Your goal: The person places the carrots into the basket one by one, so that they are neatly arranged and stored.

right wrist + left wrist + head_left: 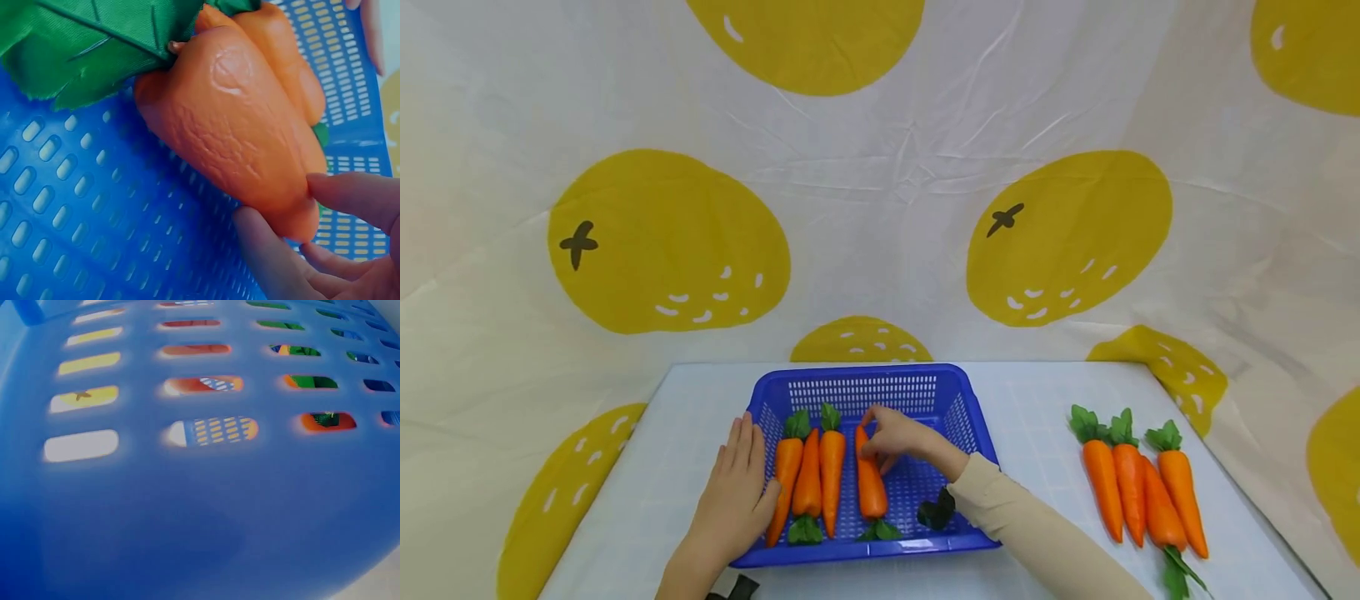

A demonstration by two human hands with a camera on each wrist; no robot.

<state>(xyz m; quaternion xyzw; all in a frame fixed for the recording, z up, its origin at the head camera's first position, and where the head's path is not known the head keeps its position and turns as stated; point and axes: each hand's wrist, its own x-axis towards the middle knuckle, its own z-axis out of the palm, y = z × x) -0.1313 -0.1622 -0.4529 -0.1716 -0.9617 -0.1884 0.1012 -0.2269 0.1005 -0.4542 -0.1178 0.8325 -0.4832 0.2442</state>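
A white backdrop (880, 250) printed with large yellow fruit hung behind a pale table (1037, 442), on which stood a blue slotted basket (865, 372). The right hand (901, 435), at the end of a beige sleeve (1037, 529), reached inside the basket over its right side. The left hand (737, 492) lay along the left rim with fingers extended and had hold of nothing (whether its thumb touched the nearest carrot could not be told). The right hand's grip was a pinch, closed to the width of a carrot (872, 487), thumb and finger on either side of its narrow end. That carrot was inside the basket, right of centre, leaves toward the near side; whether its weight rested on the floor could not be confirmed. Four carrots (1129, 492) lay side by side on the table, right of the basket. Three carrots (807, 487) lay in the basket's left half, the middle one reversed, leaves toward the near wall.
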